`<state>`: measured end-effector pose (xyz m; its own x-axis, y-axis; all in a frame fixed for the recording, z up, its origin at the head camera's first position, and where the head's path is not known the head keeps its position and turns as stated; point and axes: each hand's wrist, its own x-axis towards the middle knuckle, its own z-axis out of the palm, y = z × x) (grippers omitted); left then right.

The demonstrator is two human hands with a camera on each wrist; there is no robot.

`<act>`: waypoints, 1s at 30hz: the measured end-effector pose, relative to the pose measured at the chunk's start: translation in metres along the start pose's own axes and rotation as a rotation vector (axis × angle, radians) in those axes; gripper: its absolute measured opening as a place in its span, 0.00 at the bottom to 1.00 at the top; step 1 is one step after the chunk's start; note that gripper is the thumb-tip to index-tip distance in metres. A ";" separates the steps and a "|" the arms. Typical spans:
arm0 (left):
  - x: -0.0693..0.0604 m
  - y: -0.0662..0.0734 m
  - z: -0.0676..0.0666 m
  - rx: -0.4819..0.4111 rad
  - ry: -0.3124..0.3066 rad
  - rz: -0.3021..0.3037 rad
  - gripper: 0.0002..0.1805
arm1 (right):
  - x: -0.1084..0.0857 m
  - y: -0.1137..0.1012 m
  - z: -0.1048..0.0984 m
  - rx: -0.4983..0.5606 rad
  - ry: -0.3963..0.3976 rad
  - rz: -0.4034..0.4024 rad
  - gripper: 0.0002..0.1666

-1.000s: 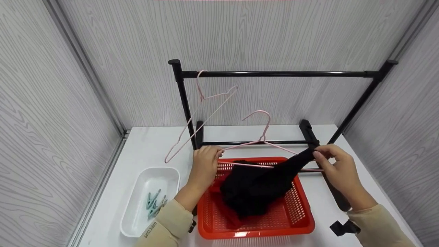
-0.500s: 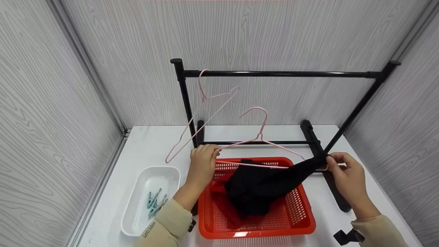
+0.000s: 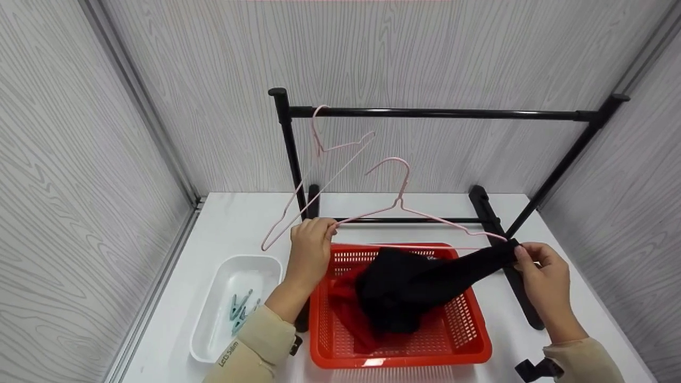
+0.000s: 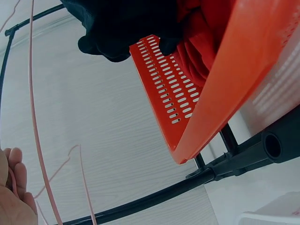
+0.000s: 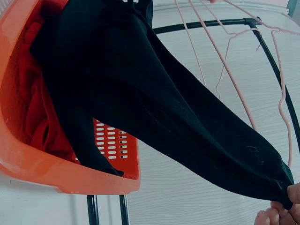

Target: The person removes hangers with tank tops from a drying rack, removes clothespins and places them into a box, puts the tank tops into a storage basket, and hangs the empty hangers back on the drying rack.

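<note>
My left hand [image 3: 311, 246] grips the left end of a pink wire hanger [image 3: 400, 199], which it holds up above the red basket. With thumb and fingers my right hand [image 3: 545, 274] pinches the narrow end of a black garment [image 3: 404, 287] beside the hanger's right end. From there the cloth stretches down to a bunched mass over the basket. Whether the hanger's tip lies inside the cloth or behind it, I cannot tell. In the right wrist view the taut black garment [image 5: 154, 103] tapers like a sleeve or leg toward the fingers.
Red cloth [image 3: 356, 311] lies in the perforated red basket [image 3: 401, 361]. Behind stands a black rack [image 3: 441, 113], with a second pink hanger [image 3: 319, 186] hooked on its bar. At left, a white tray [image 3: 202, 330] holds several green clothespins [image 3: 240, 309].
My right hand has moved right and slightly down, drawing the black garment's end out to the hanger's right tip. The hanger has risen slightly and shifted left in my left hand.
</note>
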<state>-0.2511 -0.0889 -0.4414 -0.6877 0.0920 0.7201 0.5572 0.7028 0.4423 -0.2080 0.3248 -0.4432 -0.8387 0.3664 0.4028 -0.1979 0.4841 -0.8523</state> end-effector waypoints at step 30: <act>-0.001 0.003 0.005 0.029 0.022 0.009 0.06 | -0.029 -0.005 0.048 -0.072 -0.250 -0.175 0.03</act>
<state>-0.2510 -0.0835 -0.4431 -0.6722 0.0836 0.7357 0.5494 0.7224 0.4198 -0.2067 0.2733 -0.4664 -0.8956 0.0699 0.4394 -0.3217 0.5806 -0.7480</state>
